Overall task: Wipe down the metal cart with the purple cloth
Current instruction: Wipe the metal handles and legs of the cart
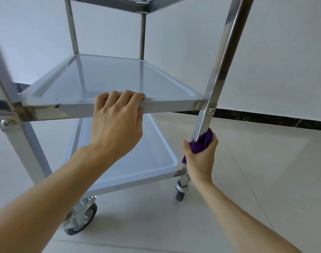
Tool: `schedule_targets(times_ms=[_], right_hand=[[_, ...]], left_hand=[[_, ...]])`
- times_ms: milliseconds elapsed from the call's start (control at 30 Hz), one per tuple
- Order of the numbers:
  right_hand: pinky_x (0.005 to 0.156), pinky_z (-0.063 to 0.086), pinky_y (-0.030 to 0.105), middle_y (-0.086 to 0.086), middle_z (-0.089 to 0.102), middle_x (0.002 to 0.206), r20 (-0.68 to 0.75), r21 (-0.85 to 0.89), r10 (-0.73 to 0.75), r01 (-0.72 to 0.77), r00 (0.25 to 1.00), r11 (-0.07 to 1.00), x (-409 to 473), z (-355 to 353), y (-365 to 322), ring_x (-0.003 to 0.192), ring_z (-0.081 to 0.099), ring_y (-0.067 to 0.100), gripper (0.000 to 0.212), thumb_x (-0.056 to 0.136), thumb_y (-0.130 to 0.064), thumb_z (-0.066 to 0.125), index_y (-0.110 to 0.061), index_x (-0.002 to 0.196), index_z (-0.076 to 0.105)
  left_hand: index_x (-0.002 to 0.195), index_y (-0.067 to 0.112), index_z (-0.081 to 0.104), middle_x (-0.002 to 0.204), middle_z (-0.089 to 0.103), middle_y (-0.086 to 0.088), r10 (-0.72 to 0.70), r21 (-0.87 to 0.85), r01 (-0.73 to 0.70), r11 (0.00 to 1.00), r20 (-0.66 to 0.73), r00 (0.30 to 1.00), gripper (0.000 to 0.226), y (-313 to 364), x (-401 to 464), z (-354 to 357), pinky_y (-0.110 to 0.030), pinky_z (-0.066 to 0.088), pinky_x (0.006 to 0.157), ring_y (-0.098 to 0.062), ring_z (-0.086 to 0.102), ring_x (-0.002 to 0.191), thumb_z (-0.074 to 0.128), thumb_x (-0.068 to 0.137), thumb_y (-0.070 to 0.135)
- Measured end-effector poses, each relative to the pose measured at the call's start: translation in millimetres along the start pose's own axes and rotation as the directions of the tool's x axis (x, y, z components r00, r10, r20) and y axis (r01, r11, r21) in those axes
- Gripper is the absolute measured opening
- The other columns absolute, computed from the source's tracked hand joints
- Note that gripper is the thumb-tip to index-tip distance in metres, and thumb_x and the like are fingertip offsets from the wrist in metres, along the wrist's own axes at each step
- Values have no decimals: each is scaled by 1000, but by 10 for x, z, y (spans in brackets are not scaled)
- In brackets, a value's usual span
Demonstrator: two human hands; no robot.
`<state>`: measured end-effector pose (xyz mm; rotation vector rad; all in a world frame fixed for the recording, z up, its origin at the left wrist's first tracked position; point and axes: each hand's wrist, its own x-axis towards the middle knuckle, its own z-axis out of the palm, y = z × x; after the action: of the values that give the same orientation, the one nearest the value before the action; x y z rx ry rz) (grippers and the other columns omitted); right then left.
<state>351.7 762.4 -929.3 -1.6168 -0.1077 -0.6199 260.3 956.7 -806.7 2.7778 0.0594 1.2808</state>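
Two bare forearms reach in from the bottom edge toward the metal cart point(108, 83). Nearest of the hands, the right hand point(199, 157) has its grip clamped on the purple cloth point(201, 142), which is wrapped around the front right post point(203, 123) between the middle shelf point(167, 106) and the bottom shelf point(152, 161). Slightly farther in, the left hand point(117, 117) has its fingers curled over the middle shelf's front lip, thumb hidden beneath, seemingly steadying the cart on its castor wheels point(83, 218). Beyond lie the shelf pans, the rear posts, the underside of the top shelf point(143, 4) and a pale wall with a dark skirting strip point(265, 117).

Judging by the cloth's place, the step in hand is wiping the lower stretch of that post. The next move likely calls for sliding the cloth along the post with firm, even squeeze while the left hand keeps the cart from rolling.
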Motion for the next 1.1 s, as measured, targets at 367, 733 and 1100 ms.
schedule_targets(times_ms=[367, 733, 1100], right_hand=[[87, 55, 37, 1, 57, 114, 201, -142, 197, -171, 959, 975, 32, -174, 130, 102, 60, 17, 72, 73, -27, 85, -27, 130, 41], [61, 49, 26, -3, 67, 95, 539, -653, 409, 58, 737, 755, 424, -790, -1158, 80, 65, 14, 53, 66, -38, 88, -25, 104, 54], [73, 51, 26, -10, 57, 108, 773, -401, -13, 504, 635, 765, 683, -128, -2445, 94, 61, 13, 67, 69, -53, 84, -39, 123, 46]], left_hand=[[124, 14, 62, 113, 67, -2, 9, -22, -9, 1000, 5, 1000, 29, 9, -16, 20, -42, 31, 100, -31, 57, 104, 53, 96, 17], [138, 16, 48, 135, 54, 0, 116, -218, -69, 973, 212, 970, 42, -177, -19, -304, -29, 26, 108, -22, 48, 121, 47, 97, 12], [141, 24, 43, 138, 50, 6, 87, -262, -23, 965, 236, 968, 41, -275, -12, -646, -27, 33, 104, -17, 46, 124, 44, 101, 21]])
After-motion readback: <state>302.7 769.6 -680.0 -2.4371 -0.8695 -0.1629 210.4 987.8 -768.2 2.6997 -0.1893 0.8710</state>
